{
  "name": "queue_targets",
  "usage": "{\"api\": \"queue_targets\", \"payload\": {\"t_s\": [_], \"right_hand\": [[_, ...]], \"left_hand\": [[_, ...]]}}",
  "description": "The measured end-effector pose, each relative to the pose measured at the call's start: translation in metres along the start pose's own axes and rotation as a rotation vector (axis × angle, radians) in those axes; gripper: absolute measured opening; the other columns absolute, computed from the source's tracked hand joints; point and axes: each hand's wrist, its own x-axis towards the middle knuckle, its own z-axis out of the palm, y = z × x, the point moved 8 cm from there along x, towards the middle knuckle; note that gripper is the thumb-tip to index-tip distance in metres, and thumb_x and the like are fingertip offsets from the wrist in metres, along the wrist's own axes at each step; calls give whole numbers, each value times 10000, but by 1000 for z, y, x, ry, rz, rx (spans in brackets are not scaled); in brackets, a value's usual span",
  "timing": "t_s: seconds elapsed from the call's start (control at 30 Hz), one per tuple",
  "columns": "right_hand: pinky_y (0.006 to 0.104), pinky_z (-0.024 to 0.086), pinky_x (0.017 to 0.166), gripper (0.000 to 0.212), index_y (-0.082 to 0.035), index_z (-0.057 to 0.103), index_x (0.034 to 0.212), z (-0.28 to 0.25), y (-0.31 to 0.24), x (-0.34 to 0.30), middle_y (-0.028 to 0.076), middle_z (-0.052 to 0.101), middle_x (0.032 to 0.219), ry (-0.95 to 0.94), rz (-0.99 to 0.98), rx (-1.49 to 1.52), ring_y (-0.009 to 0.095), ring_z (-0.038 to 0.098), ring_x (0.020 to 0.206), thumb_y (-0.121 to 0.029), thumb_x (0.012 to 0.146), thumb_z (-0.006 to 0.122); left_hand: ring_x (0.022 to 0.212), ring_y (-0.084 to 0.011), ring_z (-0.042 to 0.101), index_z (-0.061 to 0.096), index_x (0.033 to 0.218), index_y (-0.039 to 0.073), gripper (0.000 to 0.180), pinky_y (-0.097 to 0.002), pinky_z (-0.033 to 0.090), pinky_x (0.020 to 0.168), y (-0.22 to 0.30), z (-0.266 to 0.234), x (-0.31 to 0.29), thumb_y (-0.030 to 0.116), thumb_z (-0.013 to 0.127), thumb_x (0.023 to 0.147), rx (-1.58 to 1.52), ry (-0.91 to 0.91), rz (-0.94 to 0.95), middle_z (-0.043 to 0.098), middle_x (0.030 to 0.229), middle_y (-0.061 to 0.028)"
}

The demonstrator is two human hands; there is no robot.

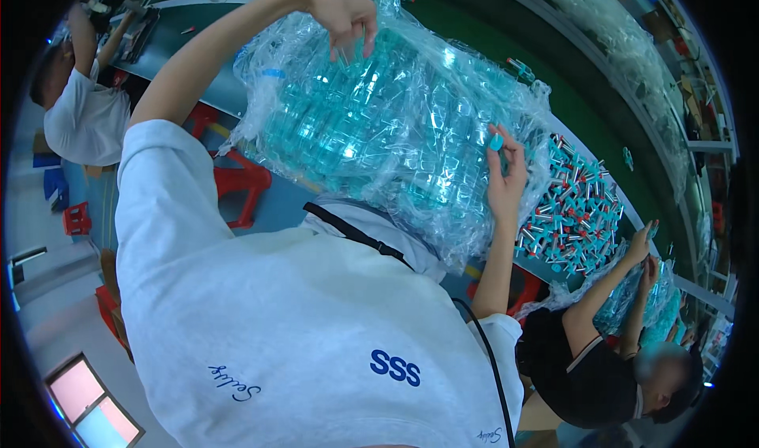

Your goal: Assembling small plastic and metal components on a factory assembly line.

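A large clear plastic bag lies spread before me, full of rows of see-through teal plastic pieces. Over its far left part hangs my left hand, its fingers curled downward and drawn together. What sits between those fingertips, if anything, blends with the shiny plastic beneath. At the right side of the bag, my right hand pinches a small teal plastic part between thumb and fingers. The rest of that part is hidden by the fingers.
Right of the bag is a heap of small teal, silver and red parts. A green conveyor belt runs behind. One co-worker handles teal pieces at right; another person works at far left. Near the bench stands a red stool.
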Motion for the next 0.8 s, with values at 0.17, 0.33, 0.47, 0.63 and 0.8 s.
{"api": "queue_targets", "payload": {"t_s": [0.17,0.33,0.47,0.63,0.8], "right_hand": [[335,440,1047,232,4,558,1183,-1,2,0,174,630,1333,51,-56,21,229,588,1245,-31,960,612],[353,405,1082,208,-18,572,1174,1,2,0,174,611,1355,37,-5,54,229,560,1276,-50,973,608],[350,406,1081,196,-8,592,1165,-3,11,-2,173,613,1350,56,-43,88,230,556,1281,-47,973,604],[381,405,1112,164,10,617,1136,-36,45,-3,180,610,1344,170,148,483,281,535,1317,-31,981,581],[367,516,997,242,11,590,1216,-70,34,-2,154,609,1287,133,-109,1261,264,585,1171,-109,1005,576]], "left_hand": [[833,-113,672,667,1096,-32,307,-323,616,689,20,30,-10,60,643,804,-52,331,-204,646,799,-52],[976,-167,692,662,1093,-21,313,-349,616,823,31,94,-1,-39,618,783,-636,514,75,693,950,-93],[1053,-192,687,688,1062,-21,306,-316,582,879,97,124,-27,-80,548,796,-597,707,339,719,1073,-132],[1135,-229,672,708,1041,-24,347,-342,539,965,168,163,-44,-141,518,774,-755,708,771,730,1096,-132],[1055,-257,683,717,850,-17,258,-364,537,930,193,175,-38,-142,518,743,-785,655,988,722,1055,-187]]}}
